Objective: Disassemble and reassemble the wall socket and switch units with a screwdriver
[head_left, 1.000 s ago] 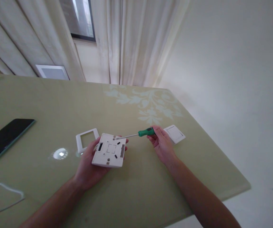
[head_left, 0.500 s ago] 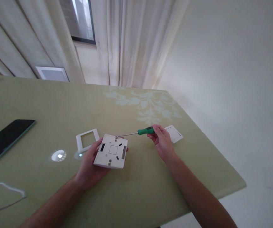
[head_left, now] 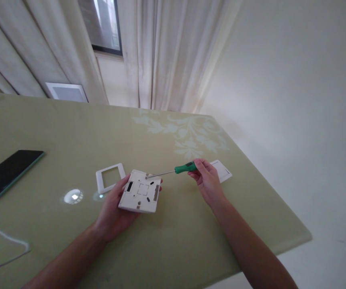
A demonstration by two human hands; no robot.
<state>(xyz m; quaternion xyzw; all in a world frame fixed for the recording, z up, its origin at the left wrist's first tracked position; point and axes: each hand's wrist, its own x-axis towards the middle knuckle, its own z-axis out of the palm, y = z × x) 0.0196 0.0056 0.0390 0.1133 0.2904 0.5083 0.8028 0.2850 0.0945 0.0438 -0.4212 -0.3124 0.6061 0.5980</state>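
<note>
My left hand is closed around a square white plastic electrical box, held tilted above the table with its slotted, holed face toward me. Its fingertips show at the box's far right edge. In my right hand is a screwdriver with a green handle, pinched near the handle's end. The metal shaft points left, and its tip is at the hole near the box's top edge; whether it sits inside the hole I cannot tell. A white square frame lies behind my left hand, and a white plate lies behind my right.
The table has a glossy pale green top with a leaf pattern; its right edge slants toward me beside a white wall. A dark phone lies at left, with a white cord nearer me. Curtains hang behind.
The screwdriver tip has moved slightly down and left, from the notch at the box's top edge to the hole just below it. Both hands keep their holds.
</note>
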